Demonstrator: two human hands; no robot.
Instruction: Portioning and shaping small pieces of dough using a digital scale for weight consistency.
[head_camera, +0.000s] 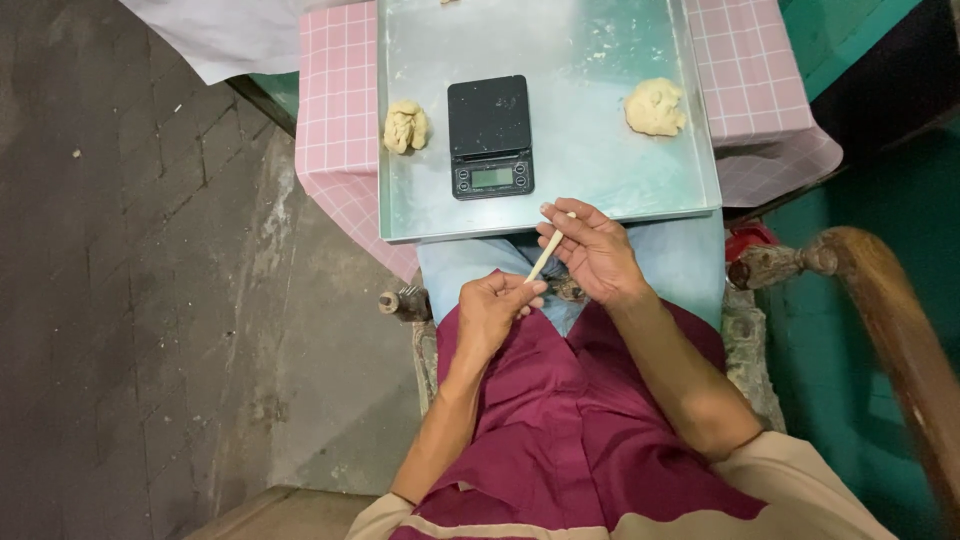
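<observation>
Here, a thin dough rope (546, 256) stretched taut above the lap, left hand (492, 312) and right hand (593, 250) pinching opposite ends to keep it straight. Beyond, on the metal tray (600, 170): black scale (489, 136) between two dough lumps (406, 126), close at hand on the pink-checked table (340, 120).

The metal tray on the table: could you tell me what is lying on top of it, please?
On the metal tray sit a black digital scale, a shaped dough piece on one side and a dough lump on the other. What lies under the scale is hidden.
</observation>
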